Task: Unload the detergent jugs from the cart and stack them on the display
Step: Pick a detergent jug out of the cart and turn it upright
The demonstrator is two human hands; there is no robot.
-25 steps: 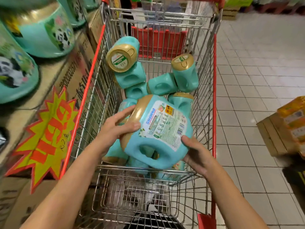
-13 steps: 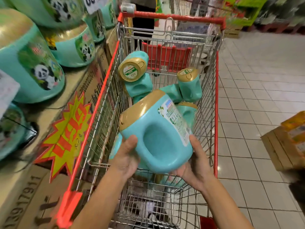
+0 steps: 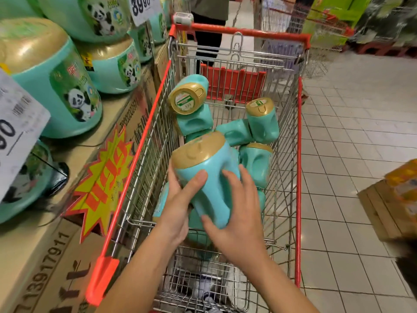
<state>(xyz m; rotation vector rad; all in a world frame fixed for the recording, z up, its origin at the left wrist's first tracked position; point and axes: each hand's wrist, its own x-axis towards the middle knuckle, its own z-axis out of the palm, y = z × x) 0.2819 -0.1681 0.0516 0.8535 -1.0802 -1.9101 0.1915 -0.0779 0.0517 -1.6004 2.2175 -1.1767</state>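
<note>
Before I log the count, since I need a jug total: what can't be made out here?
Head view:
Lower jugs in the cart: hidden beneath the held jug, left hand and right hand; no total.
Held jug's label: turned away.
Left price tag: cut off by the frame edge.
Far shelves: blurred.

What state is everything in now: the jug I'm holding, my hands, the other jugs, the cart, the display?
Held jug: capped, tilted, lifted above the others.
Left hand: grips it, thumb across.
Right hand: fingers spread against its lower end.
Cart jugs: capped, tumbled on their sides.
Cart: partly loaded.
Display jugs: upright, stacked in tiers.
</note>
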